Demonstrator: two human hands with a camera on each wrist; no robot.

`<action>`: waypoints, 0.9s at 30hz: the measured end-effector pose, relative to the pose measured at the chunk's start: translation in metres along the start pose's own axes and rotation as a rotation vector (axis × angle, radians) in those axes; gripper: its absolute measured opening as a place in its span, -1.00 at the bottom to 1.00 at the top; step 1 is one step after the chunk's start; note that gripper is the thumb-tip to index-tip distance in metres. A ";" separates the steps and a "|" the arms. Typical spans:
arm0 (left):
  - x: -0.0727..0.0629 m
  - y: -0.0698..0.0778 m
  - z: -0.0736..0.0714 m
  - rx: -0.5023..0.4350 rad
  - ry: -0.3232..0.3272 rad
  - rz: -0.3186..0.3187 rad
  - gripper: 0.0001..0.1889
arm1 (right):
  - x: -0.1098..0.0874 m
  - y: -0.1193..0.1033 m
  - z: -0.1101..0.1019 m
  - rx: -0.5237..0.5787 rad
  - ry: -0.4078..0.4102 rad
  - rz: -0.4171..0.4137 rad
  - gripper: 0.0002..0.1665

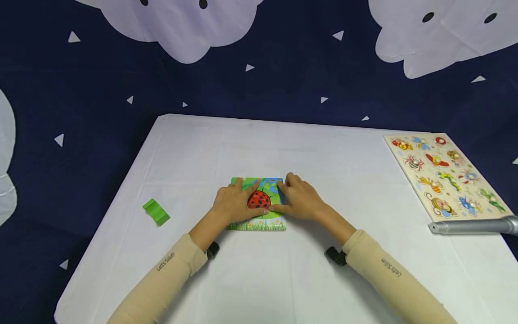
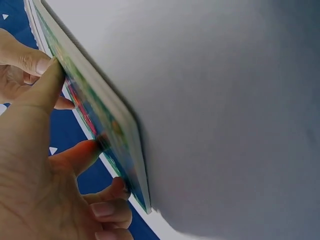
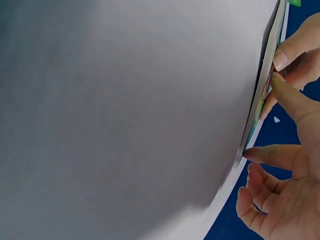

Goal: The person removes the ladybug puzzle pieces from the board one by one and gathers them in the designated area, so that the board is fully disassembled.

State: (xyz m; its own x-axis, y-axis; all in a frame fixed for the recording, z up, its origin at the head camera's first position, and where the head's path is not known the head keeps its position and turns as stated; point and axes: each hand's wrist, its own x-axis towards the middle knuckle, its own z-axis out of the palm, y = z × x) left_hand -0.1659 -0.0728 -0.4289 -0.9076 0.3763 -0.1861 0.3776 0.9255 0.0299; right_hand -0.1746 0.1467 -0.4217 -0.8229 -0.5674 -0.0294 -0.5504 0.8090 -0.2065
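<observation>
A small square board with a red ladybug picture [image 1: 258, 199] lies flat on the white table in the middle of the head view; its bright printed top and pale edge also show in the left wrist view. My left hand [image 1: 234, 203] spreads its thumb and fingers over the left part, fingertips pressing the surface. From the other side my right hand [image 1: 301, 198] touches the board's right part with thumb and index finger, its other fingers loosely bent off the edge. Both thumb tips come close together beside the ladybug. The hands cover some of the picture.
A bent green strip [image 1: 156, 212] lies to the left on the white table [image 1: 259, 279]. At the right is a wooden knob puzzle [image 1: 447, 177] with insect pictures, and a grey tube [image 1: 471, 226] crosses its near edge. A dark blue curtain [image 1: 291, 90] hangs behind.
</observation>
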 end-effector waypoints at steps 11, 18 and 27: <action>0.000 0.005 -0.001 -0.018 -0.031 -0.023 0.00 | 0.002 -0.001 0.003 0.059 -0.013 0.014 -0.05; 0.000 0.007 -0.003 -0.011 -0.014 -0.032 0.02 | 0.008 0.000 0.000 0.186 -0.020 0.056 -0.12; -0.001 0.008 0.000 0.001 -0.001 -0.039 0.07 | 0.011 -0.004 0.001 0.176 0.077 0.125 -0.21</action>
State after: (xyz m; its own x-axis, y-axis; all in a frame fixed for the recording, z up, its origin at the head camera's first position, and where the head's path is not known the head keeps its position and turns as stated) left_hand -0.1617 -0.0654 -0.4286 -0.9213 0.3400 -0.1885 0.3422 0.9394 0.0218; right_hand -0.1814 0.1366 -0.4218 -0.8952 -0.4457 0.0079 -0.4160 0.8290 -0.3738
